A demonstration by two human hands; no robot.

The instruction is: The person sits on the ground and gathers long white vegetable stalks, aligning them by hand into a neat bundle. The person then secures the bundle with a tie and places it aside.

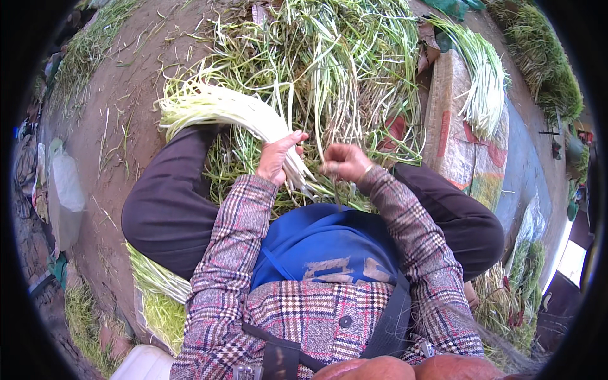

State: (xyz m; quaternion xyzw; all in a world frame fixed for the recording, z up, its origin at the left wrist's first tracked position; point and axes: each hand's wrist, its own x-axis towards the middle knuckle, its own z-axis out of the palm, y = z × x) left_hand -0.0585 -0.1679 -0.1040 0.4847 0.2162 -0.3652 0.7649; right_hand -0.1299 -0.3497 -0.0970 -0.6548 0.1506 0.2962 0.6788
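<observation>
My left hand [279,159] grips a thick bundle of long white-and-yellow-green stalks [237,108] that look like garlic chives. Their leafy ends droop over my left knee, and the white ends point down towards my lap. Just to the right, my right hand [346,162] pinches a single stalk [318,121] between thumb and fingers near its lower end. Thin brownish strands hang below these fingers. Between my bent legs and beyond them spreads a large loose heap of stalks [285,52], green and tangled, with brown roots showing near my right hand.
A neat bunch of stalks [487,85] lies on a woven sack [456,118] at the right. More stalks [164,304] lie behind my left leg. Further piles of greens [541,61] line the far right. A whitish bag [66,194] stands on the earthen floor [102,190] at left.
</observation>
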